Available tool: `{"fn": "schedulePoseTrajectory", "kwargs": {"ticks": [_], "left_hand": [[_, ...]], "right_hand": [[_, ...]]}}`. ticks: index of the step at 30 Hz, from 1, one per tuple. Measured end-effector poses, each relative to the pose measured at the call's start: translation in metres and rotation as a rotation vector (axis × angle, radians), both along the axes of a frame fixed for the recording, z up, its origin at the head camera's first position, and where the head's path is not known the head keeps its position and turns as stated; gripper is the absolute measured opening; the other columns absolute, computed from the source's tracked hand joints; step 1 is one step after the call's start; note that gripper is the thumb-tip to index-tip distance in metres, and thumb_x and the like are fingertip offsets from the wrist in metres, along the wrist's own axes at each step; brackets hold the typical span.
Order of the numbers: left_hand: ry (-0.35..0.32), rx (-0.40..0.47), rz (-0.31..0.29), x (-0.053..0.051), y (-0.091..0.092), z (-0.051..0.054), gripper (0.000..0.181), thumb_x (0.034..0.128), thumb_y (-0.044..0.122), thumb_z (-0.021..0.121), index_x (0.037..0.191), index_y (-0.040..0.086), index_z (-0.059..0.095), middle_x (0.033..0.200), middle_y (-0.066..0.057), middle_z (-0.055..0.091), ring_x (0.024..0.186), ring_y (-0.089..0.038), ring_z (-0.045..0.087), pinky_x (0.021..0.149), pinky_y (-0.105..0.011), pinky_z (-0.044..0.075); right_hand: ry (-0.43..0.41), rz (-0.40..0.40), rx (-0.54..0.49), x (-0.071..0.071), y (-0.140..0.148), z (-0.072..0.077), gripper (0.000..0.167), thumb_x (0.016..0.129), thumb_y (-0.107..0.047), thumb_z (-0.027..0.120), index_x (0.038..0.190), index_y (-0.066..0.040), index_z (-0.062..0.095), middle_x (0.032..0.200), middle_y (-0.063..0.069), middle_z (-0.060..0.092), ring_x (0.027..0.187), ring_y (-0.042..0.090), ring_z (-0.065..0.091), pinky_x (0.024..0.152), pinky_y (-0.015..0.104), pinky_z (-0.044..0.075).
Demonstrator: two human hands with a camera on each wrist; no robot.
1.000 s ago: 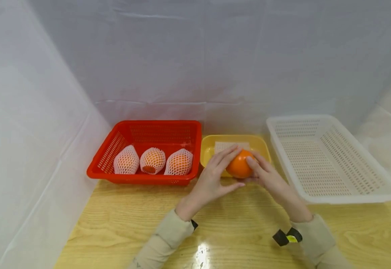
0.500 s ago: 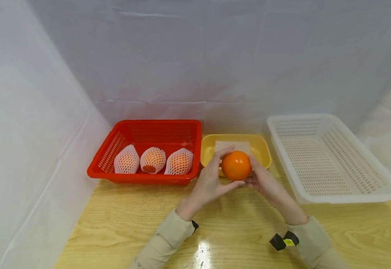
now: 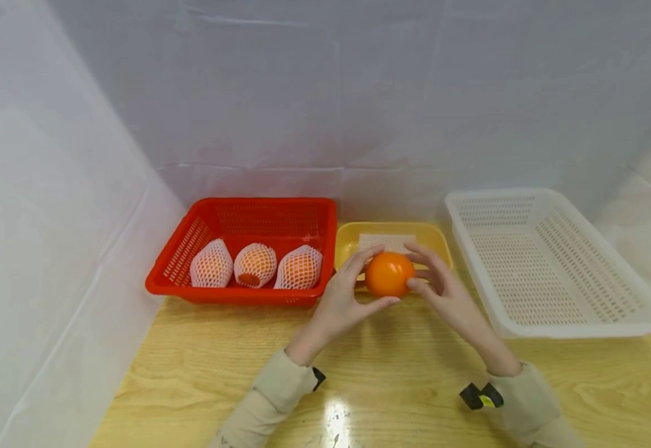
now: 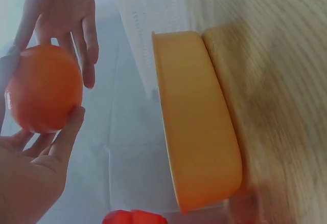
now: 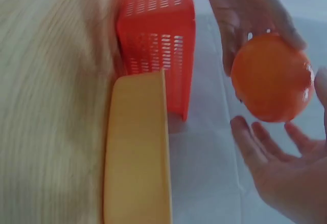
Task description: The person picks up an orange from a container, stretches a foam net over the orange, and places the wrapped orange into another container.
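Note:
A smooth, glossy, round orange fruit (image 3: 389, 274) is held above the front of the yellow tray (image 3: 437, 242). My left hand (image 3: 339, 302) grips it from the left, with the thumb below and the fingers around its far side. At the fruit's right, my right hand (image 3: 451, 302) has spread fingers, and its thumb touches or nearly touches the skin. The right wrist view shows gaps between several right fingertips (image 5: 239, 124) and the fruit. White foam netting (image 3: 387, 241) lies in the tray, partly hidden behind the fruit and hands.
To the left stands a red basket (image 3: 241, 297) with three net-wrapped orange fruits (image 3: 255, 264). A white perforated basket (image 3: 555, 274) is on the right. White sheeting (image 3: 325, 93) encloses the back and sides of the wooden table (image 3: 219, 348).
The fruit has shifted a little to the left and turned between the hands. My right hand's fingers have loosened and spread away from it, while my left hand keeps hold.

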State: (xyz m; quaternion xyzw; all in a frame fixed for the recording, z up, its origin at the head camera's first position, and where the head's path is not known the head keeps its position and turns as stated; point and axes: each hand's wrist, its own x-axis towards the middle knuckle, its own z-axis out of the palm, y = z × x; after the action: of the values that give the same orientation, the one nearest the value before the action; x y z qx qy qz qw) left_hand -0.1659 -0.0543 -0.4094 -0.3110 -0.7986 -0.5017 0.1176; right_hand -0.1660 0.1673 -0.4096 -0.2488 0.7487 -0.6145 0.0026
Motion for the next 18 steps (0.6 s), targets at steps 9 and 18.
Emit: {"fn": "schedulePoseTrajectory", "kwargs": {"ticks": [9,18], "left_hand": [[-0.165,-0.138,-0.034,0.008,-0.008,-0.009,0.069,0.0850,0.029,0.083,0.143,0.016,0.048,0.141,-0.004,0.058,0.118,-0.020,0.064,0.093,-0.026,0.054],[-0.174,-0.270,-0.037,0.016,-0.012,-0.025,0.064,0.0879,0.033,0.080,0.142,0.015,0.052,0.137,-0.005,0.055,0.117,-0.019,0.061,0.093,-0.027,0.054]], "right_hand": [[0.101,0.121,0.197,0.004,0.010,-0.019,0.078,0.088,-0.008,0.078,0.154,-0.007,0.039,0.153,0.023,0.043,0.120,0.024,0.062,0.098,0.030,0.053],[0.073,0.134,0.325,0.010,0.004,-0.031,0.078,0.083,-0.020,0.084,0.148,-0.005,0.045,0.145,0.022,0.051,0.118,0.037,0.063,0.096,0.042,0.055]]}}
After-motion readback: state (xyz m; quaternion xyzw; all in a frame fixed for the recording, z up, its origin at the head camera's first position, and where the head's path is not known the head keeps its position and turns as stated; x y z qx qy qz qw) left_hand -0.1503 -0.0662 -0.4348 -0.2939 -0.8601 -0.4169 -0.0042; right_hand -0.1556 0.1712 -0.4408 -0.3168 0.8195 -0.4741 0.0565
